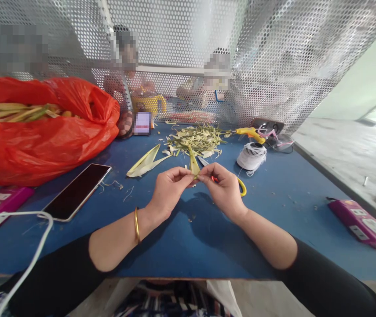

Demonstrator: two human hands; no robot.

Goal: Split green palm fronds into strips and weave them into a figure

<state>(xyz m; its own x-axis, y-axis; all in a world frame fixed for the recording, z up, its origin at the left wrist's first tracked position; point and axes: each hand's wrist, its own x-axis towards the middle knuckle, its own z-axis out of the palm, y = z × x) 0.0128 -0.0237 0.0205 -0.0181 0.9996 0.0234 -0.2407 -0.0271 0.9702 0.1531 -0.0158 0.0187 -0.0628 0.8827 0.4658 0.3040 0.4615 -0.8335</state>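
A pale green-yellow strip of corn husk (193, 160) is pinched at its near end between the fingertips of both hands. My left hand (171, 189), with a gold bangle on the wrist, grips it from the left. My right hand (223, 189) closes on it from the right, the two thumbs nearly touching. Scissors with a yellow handle loop (242, 187) lie behind and under my right hand, mostly hidden by it. A larger folded husk piece (144, 164) rests on the table to the left. Beyond my hands spreads a heap of husk scraps (197, 137).
On the blue table (207, 246) are a red plastic bag (85, 132) of husks, a phone (77, 192), a white thread spool (252, 156), a yellow glue gun (250, 133), glasses (280, 140) and a purple box (364, 222). Behind a perforated metal screen (174, 39) sit other people.
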